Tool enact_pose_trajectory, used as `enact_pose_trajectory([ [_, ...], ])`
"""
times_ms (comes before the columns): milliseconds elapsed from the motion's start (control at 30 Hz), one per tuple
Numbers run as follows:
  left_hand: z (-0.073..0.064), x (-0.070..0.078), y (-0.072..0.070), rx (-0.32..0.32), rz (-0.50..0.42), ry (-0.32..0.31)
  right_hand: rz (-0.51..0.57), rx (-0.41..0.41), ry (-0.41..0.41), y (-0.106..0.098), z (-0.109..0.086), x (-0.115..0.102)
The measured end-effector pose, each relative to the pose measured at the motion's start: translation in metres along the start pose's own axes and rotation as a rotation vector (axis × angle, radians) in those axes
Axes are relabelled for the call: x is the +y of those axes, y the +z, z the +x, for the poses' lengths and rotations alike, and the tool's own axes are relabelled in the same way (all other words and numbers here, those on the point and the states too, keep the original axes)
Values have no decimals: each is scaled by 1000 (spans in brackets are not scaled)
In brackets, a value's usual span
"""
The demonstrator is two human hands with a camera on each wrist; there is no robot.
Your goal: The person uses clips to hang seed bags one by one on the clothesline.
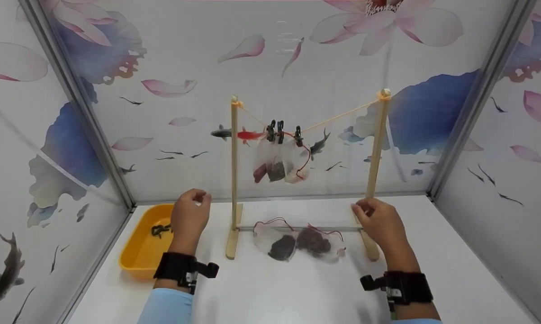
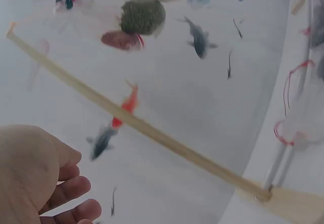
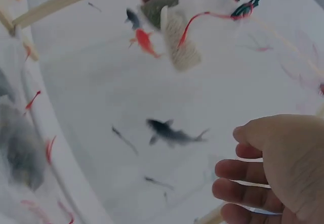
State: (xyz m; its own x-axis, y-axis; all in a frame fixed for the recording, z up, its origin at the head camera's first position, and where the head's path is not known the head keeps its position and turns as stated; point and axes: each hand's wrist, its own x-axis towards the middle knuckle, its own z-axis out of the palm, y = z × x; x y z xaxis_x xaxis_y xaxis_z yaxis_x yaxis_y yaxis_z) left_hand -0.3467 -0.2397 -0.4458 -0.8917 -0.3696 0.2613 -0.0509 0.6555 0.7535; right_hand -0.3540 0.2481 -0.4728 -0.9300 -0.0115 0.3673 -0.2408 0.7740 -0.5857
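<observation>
My left hand [image 1: 191, 220] hovers beside the yellow tray [image 1: 137, 263], fingers loosely bent around nothing. Near the right wooden post [image 1: 378, 148] is my right hand [image 1: 382, 225], also holding nothing; its fingers hang relaxed in the right wrist view. Between the posts sags a cord [image 1: 342, 117], from which three sheer drawstring bags hang by dark clips [image 1: 280, 130]. Their contents look reddish, dark green [image 2: 143, 16] and whitish [image 3: 181, 44]. Two more mesh bags lie on the table below: one with black contents [image 1: 282, 248], one with dark brown lumps [image 1: 314, 241].
Dark clips [image 1: 160, 230] lie inside the yellow tray. The left wooden post [image 1: 234, 166] stands between the left hand and the hanging bags. A thin bar [image 1: 351, 229] joins the post feet low down. Printed panels [image 1: 185, 54] enclose the white table.
</observation>
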Motion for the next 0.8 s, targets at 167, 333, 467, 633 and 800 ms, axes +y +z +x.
enact_pose_trajectory([
  [167,21,-54,-21,-165,138,-118,-58,-252,146,19,-13,41],
  [333,24,-102,-39,-198,224,-158,-52,-388,236,26,-17,59],
  [467,14,-120,-46,-233,308,-125,-46,-394,243,25,-17,68],
  [633,7,-119,-52,-376,399,-84,-108,-395,223,24,-16,76],
  [800,9,-118,-50,-446,443,-83,-166,-411,189,28,-18,79],
])
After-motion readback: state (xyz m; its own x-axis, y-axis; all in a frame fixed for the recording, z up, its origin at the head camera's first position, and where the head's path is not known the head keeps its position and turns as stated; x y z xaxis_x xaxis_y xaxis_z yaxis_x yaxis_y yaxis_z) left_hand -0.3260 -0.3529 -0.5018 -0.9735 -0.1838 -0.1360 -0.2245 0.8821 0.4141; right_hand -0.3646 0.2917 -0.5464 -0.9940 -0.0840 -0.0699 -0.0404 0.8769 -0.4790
